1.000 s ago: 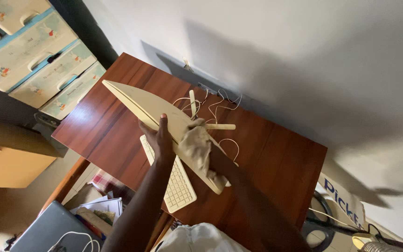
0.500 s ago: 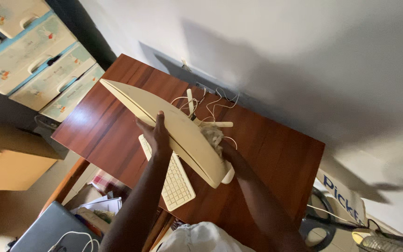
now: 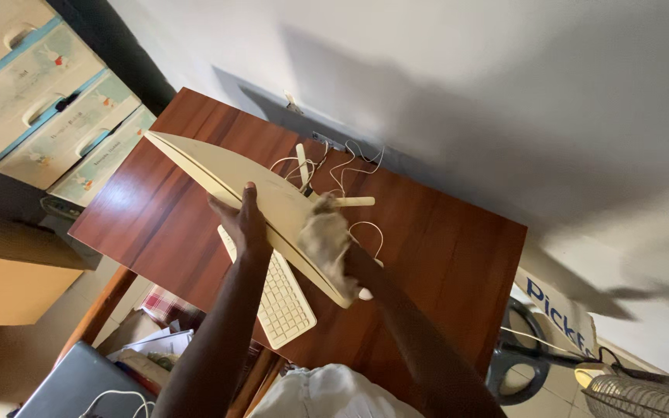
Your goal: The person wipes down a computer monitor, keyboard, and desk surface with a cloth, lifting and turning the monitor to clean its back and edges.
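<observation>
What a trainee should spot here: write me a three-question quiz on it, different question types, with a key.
1. True or false: the left hand grips the edge of the cream monitor.
2. What does the right hand hold against the monitor? A) sponge B) cloth C) brush
3. Fill in: the white keyboard lies on the wooden ____.

Key: 1 true; 2 B; 3 table.
</observation>
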